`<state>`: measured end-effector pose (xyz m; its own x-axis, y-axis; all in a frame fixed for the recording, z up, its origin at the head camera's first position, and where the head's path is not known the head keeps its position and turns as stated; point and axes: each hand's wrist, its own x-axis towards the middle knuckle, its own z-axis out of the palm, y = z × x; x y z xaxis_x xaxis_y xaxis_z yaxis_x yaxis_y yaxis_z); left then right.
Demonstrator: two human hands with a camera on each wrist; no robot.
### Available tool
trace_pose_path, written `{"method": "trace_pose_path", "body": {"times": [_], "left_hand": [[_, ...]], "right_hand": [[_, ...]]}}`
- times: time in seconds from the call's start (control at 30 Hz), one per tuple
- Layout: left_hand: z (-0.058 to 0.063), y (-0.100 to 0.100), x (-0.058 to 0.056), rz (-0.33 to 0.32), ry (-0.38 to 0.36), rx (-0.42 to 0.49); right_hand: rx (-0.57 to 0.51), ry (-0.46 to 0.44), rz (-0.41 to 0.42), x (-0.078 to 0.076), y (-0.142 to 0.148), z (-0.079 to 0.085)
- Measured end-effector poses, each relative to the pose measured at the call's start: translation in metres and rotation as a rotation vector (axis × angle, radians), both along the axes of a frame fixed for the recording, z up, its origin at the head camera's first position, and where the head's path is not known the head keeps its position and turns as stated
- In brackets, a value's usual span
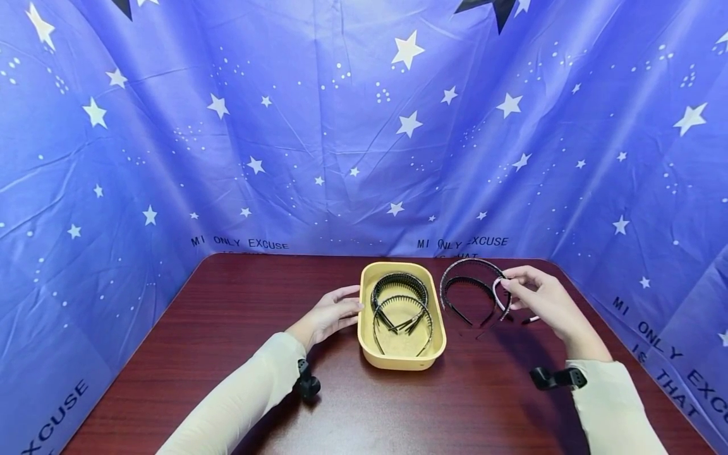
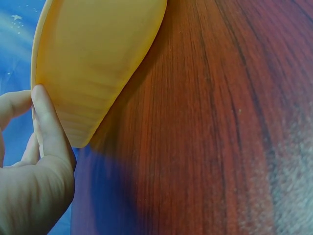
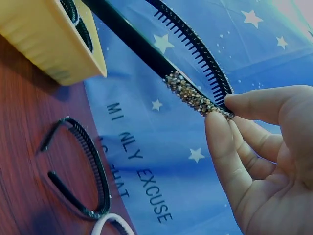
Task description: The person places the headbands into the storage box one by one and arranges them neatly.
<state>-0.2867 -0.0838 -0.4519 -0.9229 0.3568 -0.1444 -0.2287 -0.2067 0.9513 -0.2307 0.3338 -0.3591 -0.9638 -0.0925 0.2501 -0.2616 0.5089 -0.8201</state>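
Light: head view bright and fairly even, out to both far corners of the bench (image 1: 244, 297).
Glare: whitish patch toward the bench's near edge, suggesting light from above.
Shadow: soft, dark, toward the bench's right edge, below the right grip (image 1: 537, 300).
Backdrop sheen: paler folds of the backdrop (image 1: 318, 95) above the far corners.
Left wrist view: dimmer; tub (image 2: 93, 58) wall soft; bluish shadow at the bench's edge beside the left grip (image 2: 41, 181); grainy pale glare farther in.
Right wrist view: cool cast; headband (image 3: 188, 95) beads glinting; backdrop partly washed out.
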Motion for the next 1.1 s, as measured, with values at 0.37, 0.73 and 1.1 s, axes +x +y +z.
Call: {"method": "trace_pose_path", "body": {"times": [0.37,0.73,1.1], "left_hand": [[0.0,0.001,0.0,0.014,-0.013,-0.005],[0.0,0.001,0.0,0.016,-0.009,-0.007],[0.0,0.001,0.0,0.016,-0.018,-0.01]], "right_hand": [[-0.066,0.036,0.013,-0.006,-0.019,-0.002],[-0.149,0.037,0.013,-0.009,-0.034,-0.008],[-0.193,0.02,0.049,-0.015,-0.05,-0.014]]}}
